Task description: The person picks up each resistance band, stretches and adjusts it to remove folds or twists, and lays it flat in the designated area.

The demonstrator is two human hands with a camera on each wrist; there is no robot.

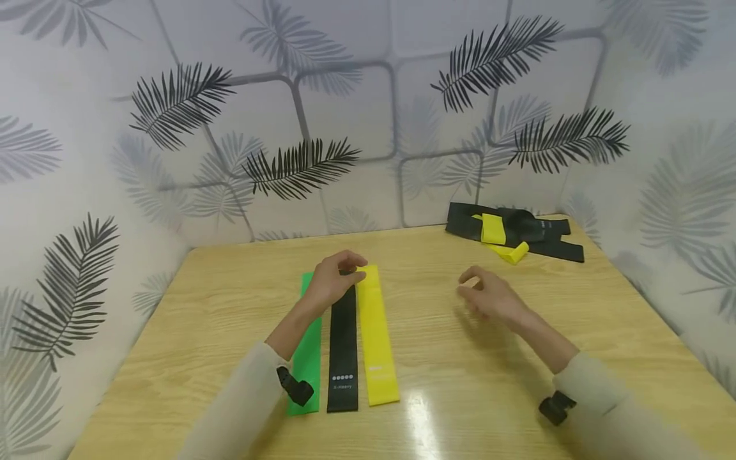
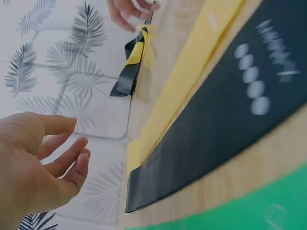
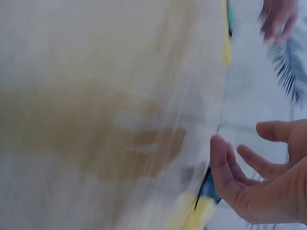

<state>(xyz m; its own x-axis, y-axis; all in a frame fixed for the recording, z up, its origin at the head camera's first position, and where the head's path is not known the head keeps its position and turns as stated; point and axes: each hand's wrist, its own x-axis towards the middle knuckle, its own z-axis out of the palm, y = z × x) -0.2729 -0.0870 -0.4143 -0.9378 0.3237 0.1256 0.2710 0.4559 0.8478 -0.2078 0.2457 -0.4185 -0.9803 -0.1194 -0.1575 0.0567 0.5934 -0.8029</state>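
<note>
Three flat resistance bands lie side by side on the wooden table (image 1: 460, 383): a green band (image 1: 307, 358), a black band (image 1: 343, 345) and a yellow band (image 1: 376, 332). My left hand (image 1: 358, 267) hovers over the far ends of the black and yellow bands. In the left wrist view my left hand (image 2: 76, 136) is empty with relaxed fingers, beside the black band (image 2: 230, 120) and the yellow band (image 2: 187, 81). My right hand (image 1: 468, 286) hangs above bare table to the right of the bands. It holds nothing, and in the blurred right wrist view my right hand (image 3: 240, 139) has loose fingers.
A pile of black and yellow bands (image 1: 512, 233) lies at the back right corner of the table, against the leaf-patterned wall (image 1: 345, 128). That wall closes in the table at the back and on both sides. Small black wrist cameras (image 1: 296, 386) sit on both sleeves.
</note>
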